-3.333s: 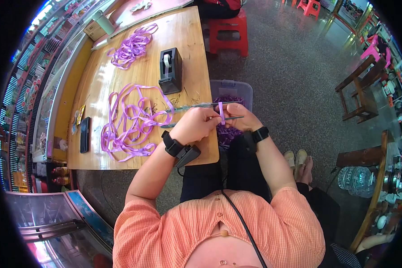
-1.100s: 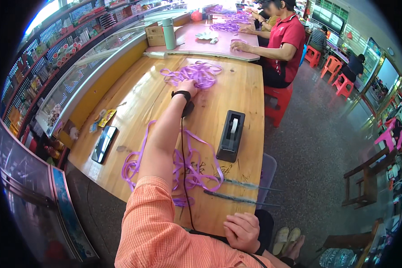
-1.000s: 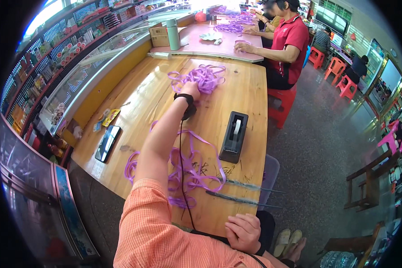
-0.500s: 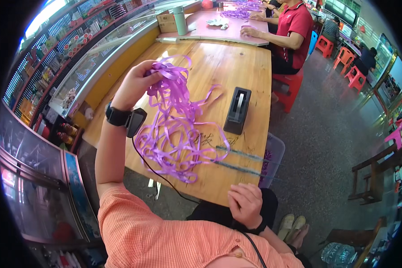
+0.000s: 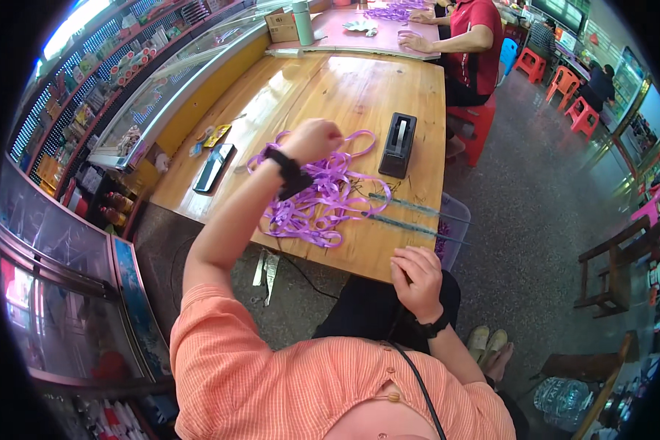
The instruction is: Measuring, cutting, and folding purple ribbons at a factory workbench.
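Note:
A tangled heap of purple ribbon (image 5: 315,202) lies near the front of the wooden table. Over its far side is my left hand (image 5: 314,141), closed, its fingers curled down and mostly hidden from view. Loops of ribbon come out on both sides of that hand. At the table's front edge rests my right hand (image 5: 418,282), loosely bent, the thumb a little apart and nothing visible in it. Beyond the heap to the right stands a black tape dispenser (image 5: 398,147). Two thin blue-green strips (image 5: 403,224) lie beside the ribbon and jut past the table's right edge.
A phone (image 5: 214,169) and a small yellow packet (image 5: 218,136) lie on the wooden table (image 5: 330,88) at left. Below its right edge is a plastic bin (image 5: 453,227). A person in red (image 5: 473,44) sits at the pink table beyond, near a green bottle (image 5: 302,22).
My left hand has come down and right, lowering the lifted ribbon onto the heap. The view has shifted, and the phone and packet now show. My right hand stays near the table's edge.

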